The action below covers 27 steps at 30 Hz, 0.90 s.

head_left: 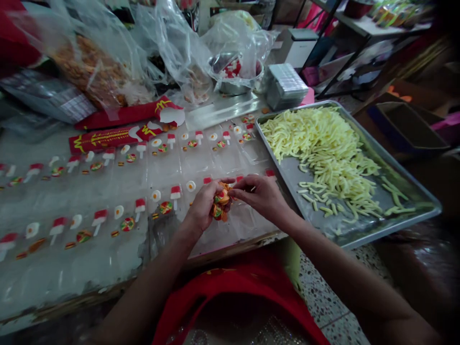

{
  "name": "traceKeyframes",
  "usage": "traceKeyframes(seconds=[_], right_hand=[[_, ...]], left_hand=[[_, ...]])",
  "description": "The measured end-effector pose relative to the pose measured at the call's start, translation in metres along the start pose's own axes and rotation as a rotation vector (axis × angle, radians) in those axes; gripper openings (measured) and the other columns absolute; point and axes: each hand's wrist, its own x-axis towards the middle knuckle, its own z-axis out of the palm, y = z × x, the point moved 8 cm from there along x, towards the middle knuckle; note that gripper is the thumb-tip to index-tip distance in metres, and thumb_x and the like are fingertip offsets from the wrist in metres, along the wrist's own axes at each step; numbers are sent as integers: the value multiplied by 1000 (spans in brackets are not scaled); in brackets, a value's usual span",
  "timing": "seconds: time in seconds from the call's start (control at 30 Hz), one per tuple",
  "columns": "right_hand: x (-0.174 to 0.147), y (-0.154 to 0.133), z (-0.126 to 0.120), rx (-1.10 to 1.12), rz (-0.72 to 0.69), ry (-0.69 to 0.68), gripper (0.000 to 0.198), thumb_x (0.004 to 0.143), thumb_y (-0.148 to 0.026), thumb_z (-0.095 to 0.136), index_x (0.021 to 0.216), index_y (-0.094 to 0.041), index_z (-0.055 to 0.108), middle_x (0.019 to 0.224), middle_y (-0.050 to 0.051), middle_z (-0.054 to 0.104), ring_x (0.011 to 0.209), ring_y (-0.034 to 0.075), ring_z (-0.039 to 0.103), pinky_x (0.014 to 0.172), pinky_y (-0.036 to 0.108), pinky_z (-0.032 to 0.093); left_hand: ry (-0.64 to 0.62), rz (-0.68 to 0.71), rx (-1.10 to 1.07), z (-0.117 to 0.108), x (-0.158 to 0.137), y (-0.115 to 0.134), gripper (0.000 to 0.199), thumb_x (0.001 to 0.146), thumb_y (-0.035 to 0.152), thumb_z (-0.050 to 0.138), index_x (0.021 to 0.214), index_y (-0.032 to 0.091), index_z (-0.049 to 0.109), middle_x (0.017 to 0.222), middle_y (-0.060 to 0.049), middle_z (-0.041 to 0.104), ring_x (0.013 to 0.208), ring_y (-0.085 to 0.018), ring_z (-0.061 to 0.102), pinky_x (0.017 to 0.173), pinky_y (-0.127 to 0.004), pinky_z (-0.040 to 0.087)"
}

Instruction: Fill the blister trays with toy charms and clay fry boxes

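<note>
The worktop (237,247) is the biggest thing before me, and everything on it I place by the metal tray (294,175) at its right end. Inside that tray lies a broad heap of pale, fry-like strips (323,139), with a few loose ones scattered on the bare metal. Well left of the tray and far back stands a clear bag (89,67) of orange-brown pieces; nearer it, at its far left corner, are a metal bowl (233,88) with red and white bits under plastic and a stack of clear plastic cases (285,86).

Two rows of clear moulded packs (163,167) run leftward from the tray's near side. My left hand (206,203) and right hand (260,194) meet over the front row, just left of the tray. My left fingers curl around a cluster of orange, red and green pieces (223,197); my right thumb and forefinger come together at it, though I can't tell whether they grip one.

Smallest are the miniatures: ice pops (99,219), fried eggs (32,230), pizzas (127,224) and burgers (71,245). I judge the back row and the front row's far-left stretch well filled with all four. The front packs nearest the tray show ice pops, but my hands hide whether pizzas lie there, so that stretch may be what's left. I see no strip in any pack.
</note>
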Motion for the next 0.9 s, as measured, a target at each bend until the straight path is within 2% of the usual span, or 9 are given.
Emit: traceKeyframes(seconds=[0.1,0.23,0.47,0.57,0.63,0.7,0.77,0.83,0.9], right_hand=[[-5,13,-2,191,48,90,20,81,-40,79,80,-19,79,80,3,71,73,15,61,66,27,45],[-10,36,-8,465,204,106,25,76,-42,81,78,-17,76,75,2,71,68,14,60,64,27,46],[-13,49,-17,485,324,12,29,68,-43,85,76,-16,76,62,1,67,52,9,51,47,22,38],[-15,48,-20,495,332,45,29,65,-41,85,74,-16,73,61,0,67,50,9,53,46,21,41],[-18,49,-20,510,367,68,27,63,-37,85,69,-16,69,58,-2,64,47,8,52,45,20,41],[-22,52,-18,574,426,85,26,61,-34,85,67,-17,66,55,-3,62,45,8,51,44,20,39],[-25,57,-21,647,458,134,27,61,-34,85,68,-17,65,57,-3,62,46,7,50,46,20,39],[-29,59,-33,609,426,206,26,64,-35,84,70,-17,65,59,-3,64,48,8,51,48,21,40],[-35,58,-57,402,339,291,22,69,-35,82,74,-18,69,62,-1,66,52,11,54,51,24,43]], left_hand=[[72,31,52,7,7,-4,32,69,25,59,97,14,70,69,-2,64,50,-11,54,45,-23,43],[84,22,80,13,13,-11,19,72,31,65,81,15,69,67,-1,63,52,-10,54,48,-22,43],[16,-65,251,18,10,-16,30,68,35,77,89,16,72,77,-5,70,56,-10,54,48,-21,40],[71,41,372,18,6,-8,24,69,35,79,84,18,70,74,-2,66,57,-12,53,51,-22,41],[148,198,547,20,2,2,17,70,29,80,82,20,72,71,-1,64,62,-13,53,56,-23,42],[176,395,703,30,-1,12,12,70,21,79,81,22,73,77,-2,65,75,-16,56,67,-24,44],[122,538,785,46,0,15,12,72,16,77,81,23,74,88,-5,66,93,-20,58,79,-24,45],[61,568,811,61,8,11,9,75,15,75,80,23,73,89,-6,65,98,-21,58,81,-25,45],[29,477,769,67,21,4,6,77,19,76,79,21,71,81,-5,64,84,-19,59,70,-24,46]])
